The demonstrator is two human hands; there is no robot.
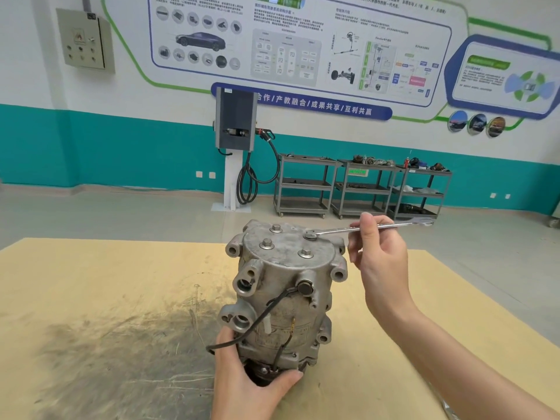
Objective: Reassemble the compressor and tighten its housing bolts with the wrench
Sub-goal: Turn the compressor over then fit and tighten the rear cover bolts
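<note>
Bare board (91, 283) lies left of the compressor (285, 292).

bright even light, wide-angle edge distortion

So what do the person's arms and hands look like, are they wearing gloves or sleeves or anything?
Nothing is worn that the picture shows. Both hands, the left hand and the right hand, are bare, with no gloves, rings or watch in sight. The right forearm is bare too, with no sleeve showing up to the picture's edge.

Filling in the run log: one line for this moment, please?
step: tightening housing bolt | wrench: ring end on bolt | right hand: holds wrench | left hand: grips compressor base
</note>
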